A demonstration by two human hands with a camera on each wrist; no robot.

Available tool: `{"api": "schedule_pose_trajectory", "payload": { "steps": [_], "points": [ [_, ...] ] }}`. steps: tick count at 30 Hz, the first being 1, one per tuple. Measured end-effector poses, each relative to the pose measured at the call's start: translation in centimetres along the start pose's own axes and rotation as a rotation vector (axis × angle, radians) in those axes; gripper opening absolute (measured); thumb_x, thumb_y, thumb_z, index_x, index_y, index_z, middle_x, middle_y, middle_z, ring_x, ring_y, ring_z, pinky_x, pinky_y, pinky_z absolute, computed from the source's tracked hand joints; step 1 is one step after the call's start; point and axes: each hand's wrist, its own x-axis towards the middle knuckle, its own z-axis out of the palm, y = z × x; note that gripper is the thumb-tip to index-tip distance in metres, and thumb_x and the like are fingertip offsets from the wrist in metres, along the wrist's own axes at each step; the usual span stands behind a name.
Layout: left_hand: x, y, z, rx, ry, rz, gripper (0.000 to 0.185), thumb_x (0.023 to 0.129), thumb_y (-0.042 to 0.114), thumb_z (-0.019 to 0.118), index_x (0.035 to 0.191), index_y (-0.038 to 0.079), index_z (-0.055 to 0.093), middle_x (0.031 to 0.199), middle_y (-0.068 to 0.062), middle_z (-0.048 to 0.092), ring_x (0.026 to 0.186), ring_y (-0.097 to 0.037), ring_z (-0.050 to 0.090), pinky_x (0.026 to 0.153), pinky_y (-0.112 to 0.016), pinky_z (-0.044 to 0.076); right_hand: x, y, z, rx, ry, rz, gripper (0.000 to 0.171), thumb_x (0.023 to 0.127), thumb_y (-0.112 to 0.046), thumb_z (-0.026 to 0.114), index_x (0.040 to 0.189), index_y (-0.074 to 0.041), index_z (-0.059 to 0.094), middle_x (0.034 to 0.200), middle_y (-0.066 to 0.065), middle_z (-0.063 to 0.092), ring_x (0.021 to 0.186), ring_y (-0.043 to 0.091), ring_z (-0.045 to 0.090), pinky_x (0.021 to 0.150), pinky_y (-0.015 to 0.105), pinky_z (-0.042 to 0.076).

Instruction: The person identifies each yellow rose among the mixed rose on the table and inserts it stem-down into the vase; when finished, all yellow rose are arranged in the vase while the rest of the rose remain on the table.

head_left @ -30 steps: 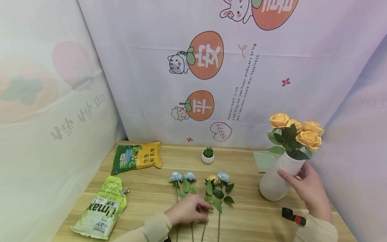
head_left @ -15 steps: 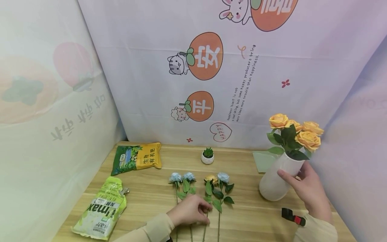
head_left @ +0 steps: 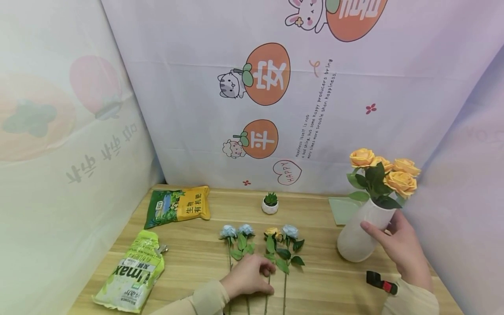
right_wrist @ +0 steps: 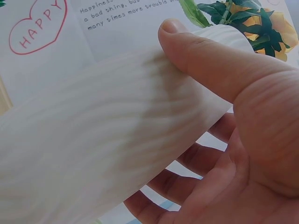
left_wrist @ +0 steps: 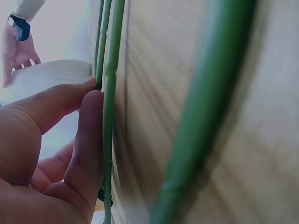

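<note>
My right hand (head_left: 401, 245) grips a white ribbed vase (head_left: 360, 232), which leans to the right and holds several yellow roses (head_left: 401, 181). In the right wrist view the thumb lies on the near side of the vase (right_wrist: 117, 116), the other fingers behind it. Over the table, my left hand (head_left: 250, 275) pinches the green stem of a single yellow rose (head_left: 272, 234) between thumb and fingers. Just right of that rose lies a blue rose (head_left: 290, 232). Two more blue roses, one of them here (head_left: 228, 232), lie to the left, their stems partly under the hand.
A small potted succulent (head_left: 270, 203) stands near the back edge. A yellow-green bag (head_left: 179, 206) and a lime bag (head_left: 131, 273) with a metal clip lie at left. Behind the vase is a pale green sheet (head_left: 342, 209). Printed cloth walls (head_left: 189, 109) enclose the table.
The yellow rose on the table has shifted slightly left at its bloom, and my left hand has moved a little to the right. The right hand and vase are nearly still.
</note>
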Motion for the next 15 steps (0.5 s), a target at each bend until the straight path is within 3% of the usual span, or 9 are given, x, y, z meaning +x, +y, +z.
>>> {"api": "schedule_pose_trajectory", "payload": {
  "steps": [2,5,9,15],
  "points": [
    [-0.08,0.08,0.04,-0.005,0.009,0.004,0.039,0.072,0.019,0.098,0.107,0.021,0.081,0.088,0.017,0.068,0.084,0.002,0.06,0.09,-0.027,0.052,0.0,-0.04,0.01,-0.001,0.0,0.001,0.09,0.102,-0.037,0.077,0.167,-0.004,0.025,0.162,0.028,0.041,0.124,0.013,0.05,0.079,0.009,0.048],
    [-0.17,0.16,0.1,-0.011,0.019,0.006,0.039,0.071,0.014,0.095,0.107,0.019,0.081,0.089,0.016,0.068,0.085,0.001,0.06,0.083,-0.024,0.053,-0.02,-0.1,0.04,-0.002,-0.001,0.006,0.09,0.102,-0.038,0.077,0.167,-0.004,0.025,0.162,0.028,0.04,0.129,0.025,0.05,0.078,0.009,0.048],
    [-0.21,0.16,0.12,0.009,0.036,0.002,0.039,0.07,0.012,0.092,0.106,0.02,0.08,0.088,0.016,0.067,0.084,0.001,0.059,0.084,-0.025,0.051,-0.03,-0.13,0.06,0.003,-0.001,0.009,0.091,0.102,-0.038,0.077,0.168,-0.003,0.024,0.162,0.029,0.04,0.133,0.04,0.048,0.076,0.009,0.048],
    [-0.17,-0.13,0.12,0.0,0.055,0.012,0.04,0.069,0.009,0.089,0.106,0.021,0.08,0.088,0.016,0.067,0.083,0.001,0.06,0.08,-0.024,0.052,-0.03,-0.12,0.06,0.013,-0.003,0.013,0.092,0.102,-0.037,0.077,0.168,-0.004,0.023,0.163,0.03,0.038,0.137,0.046,0.046,0.077,0.009,0.047]
  ]
}}
